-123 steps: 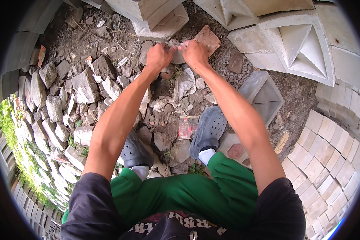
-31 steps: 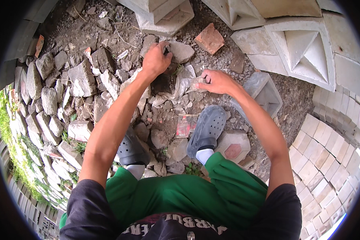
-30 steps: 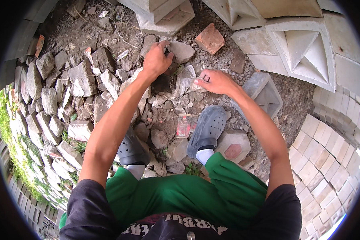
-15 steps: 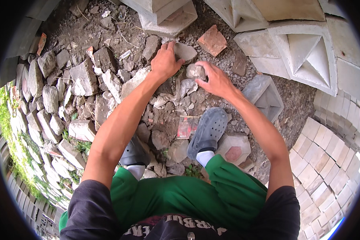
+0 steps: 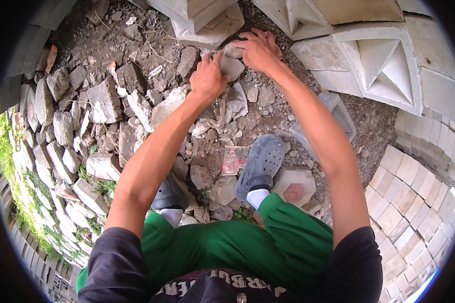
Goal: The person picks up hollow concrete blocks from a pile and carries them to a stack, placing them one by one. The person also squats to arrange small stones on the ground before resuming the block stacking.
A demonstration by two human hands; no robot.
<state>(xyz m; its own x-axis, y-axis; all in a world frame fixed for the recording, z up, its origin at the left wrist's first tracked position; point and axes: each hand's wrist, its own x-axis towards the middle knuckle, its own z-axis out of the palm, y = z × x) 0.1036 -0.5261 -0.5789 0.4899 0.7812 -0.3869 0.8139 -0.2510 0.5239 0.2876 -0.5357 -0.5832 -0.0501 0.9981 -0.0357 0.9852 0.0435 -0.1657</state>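
My left hand [image 5: 208, 77] rests at the left edge of a flat grey stone [image 5: 232, 68], its thumb and forefinger on either side of that edge, gripping it. Beyond and to the right, my right hand [image 5: 261, 52] is over a red brick piece, its fingers curled down around it; the hand hides nearly all of the brick. One fingertip of the right hand touches a smaller stone [image 5: 232, 50], which lies against the far side of the flat stone. A dark rough stone [image 5: 188, 61] sits left of my left hand.
A crumpled pale cloth or plastic scrap [image 5: 235, 103] lies nearer me. Loose stones [image 5: 105, 98] cover the left side. Pale concrete blocks [image 5: 381, 63] stand at the far right, and a grey hollow block [image 5: 333, 113] lies under my right forearm. My grey clogs [image 5: 262, 164] stand among rubble.
My right hand has moved away from me, from beside the cloth scrap to over the red brick. The small stone it held now lies by the flat stone. My left hand stays.
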